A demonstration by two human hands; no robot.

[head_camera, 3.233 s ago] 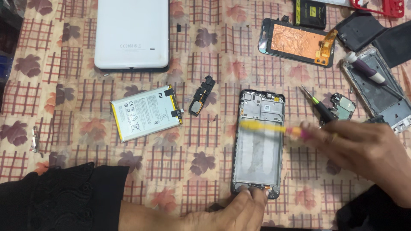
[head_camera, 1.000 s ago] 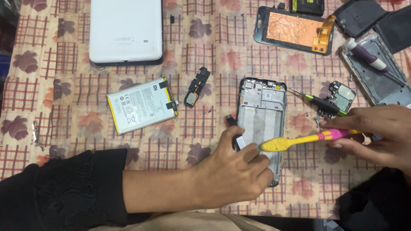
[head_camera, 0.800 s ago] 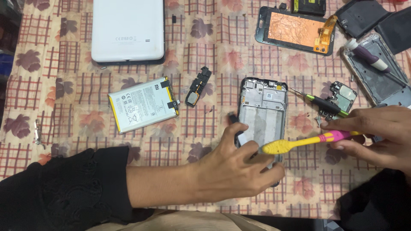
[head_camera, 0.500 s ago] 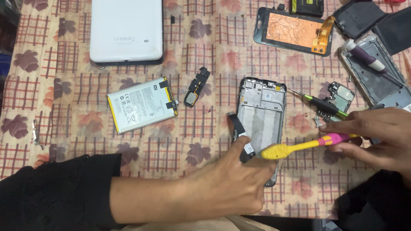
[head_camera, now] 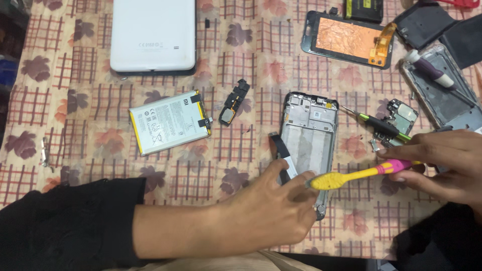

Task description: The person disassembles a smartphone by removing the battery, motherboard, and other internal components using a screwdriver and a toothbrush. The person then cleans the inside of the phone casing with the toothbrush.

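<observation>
the left hand [head_camera: 266,211] has slid up the phone frame [head_camera: 307,145], palm down, fingers pinching a black-and-white strip [head_camera: 284,156] at its left edge, while the right hand [head_camera: 444,163] grips a yellow toothbrush [head_camera: 359,175] across its lower end.

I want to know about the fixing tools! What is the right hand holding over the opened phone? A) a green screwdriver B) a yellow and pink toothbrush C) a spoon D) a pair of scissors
B: the right hand grips the pink handle of a toothbrush, whose yellow head is over the phone frame.
</observation>
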